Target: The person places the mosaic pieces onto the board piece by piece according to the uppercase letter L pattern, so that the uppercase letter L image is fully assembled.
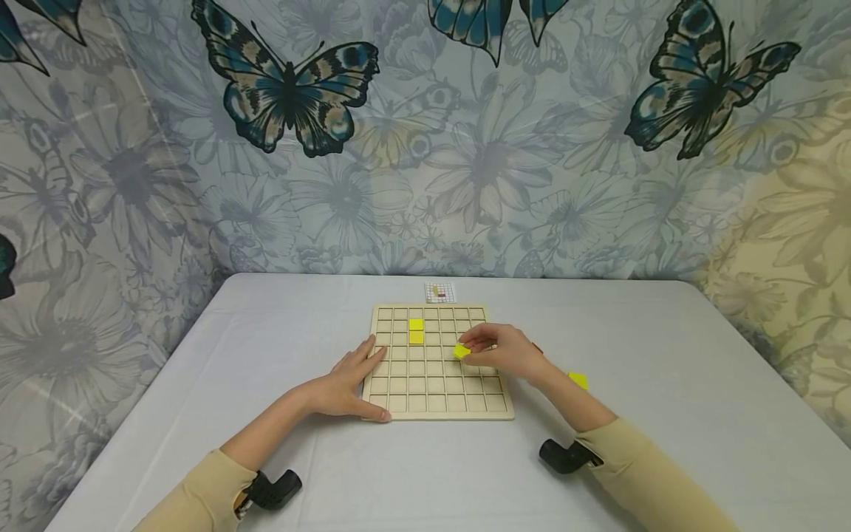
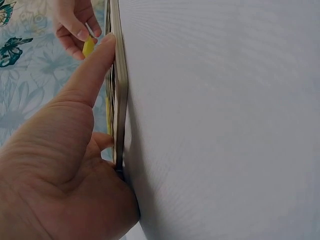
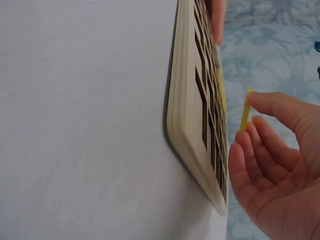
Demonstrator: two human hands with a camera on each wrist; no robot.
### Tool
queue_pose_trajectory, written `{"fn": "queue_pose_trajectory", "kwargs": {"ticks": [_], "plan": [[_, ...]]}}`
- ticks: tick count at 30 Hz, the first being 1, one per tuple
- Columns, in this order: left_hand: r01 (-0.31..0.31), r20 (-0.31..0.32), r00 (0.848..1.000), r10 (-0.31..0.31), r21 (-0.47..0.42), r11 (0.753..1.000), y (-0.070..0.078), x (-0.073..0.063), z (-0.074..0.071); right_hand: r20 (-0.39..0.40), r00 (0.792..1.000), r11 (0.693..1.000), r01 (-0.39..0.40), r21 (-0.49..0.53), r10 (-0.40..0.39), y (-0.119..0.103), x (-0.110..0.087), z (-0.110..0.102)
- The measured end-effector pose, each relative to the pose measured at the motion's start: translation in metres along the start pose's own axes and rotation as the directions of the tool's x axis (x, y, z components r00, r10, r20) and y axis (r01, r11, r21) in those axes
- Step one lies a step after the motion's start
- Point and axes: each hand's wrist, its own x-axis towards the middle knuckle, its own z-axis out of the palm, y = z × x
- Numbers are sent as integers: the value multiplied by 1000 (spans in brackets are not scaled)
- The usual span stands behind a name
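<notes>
A light wooden grid board (image 1: 417, 405) lies on the white table. Two yellow square tiles (image 1: 416, 331) sit one behind the other in its cells, left of the middle toward the back. My right hand (image 1: 501, 350) pinches another yellow tile (image 1: 461, 352) between thumb and fingers, over the board's right half. In the right wrist view that tile (image 3: 246, 109) is seen edge-on, raised off the grid. My left hand (image 1: 346, 384) rests along the board's left edge with fingers spread, thumb at the front left corner; the thumb (image 2: 85, 82) lies on the rim in the left wrist view.
A small card with a coloured grid pattern (image 1: 440, 292) lies just behind the board. More yellow (image 1: 578, 380) shows on the table right of the board, partly behind my right forearm. Behind the table stands a wall covering with flowers and butterflies (image 1: 292, 96).
</notes>
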Motion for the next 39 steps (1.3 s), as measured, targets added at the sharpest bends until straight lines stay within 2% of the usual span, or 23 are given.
{"fn": "queue_pose_trajectory", "kwargs": {"ticks": [14, 20, 24, 33, 39], "plan": [[1, 4, 1000, -1, 13, 1000, 0, 1, -1, 37, 997, 997, 70, -20, -70, -12, 19, 24], [25, 10, 1000, -25, 0, 1000, 1, 1, 0, 54, 992, 993, 117, -30, -115, -16, 24, 32], [41, 11, 999, -41, -3, 999, 1, 1, 0, 64, 991, 992, 119, -49, -116, -19, 27, 37], [40, 12, 999, -40, 6, 999, 0, 1, 1, 77, 980, 976, 192, -105, -185, -23, 32, 43], [29, 9, 1000, -29, 7, 1000, -1, 1, 1, 83, 966, 955, 254, -157, -243, -24, 36, 48]]}}
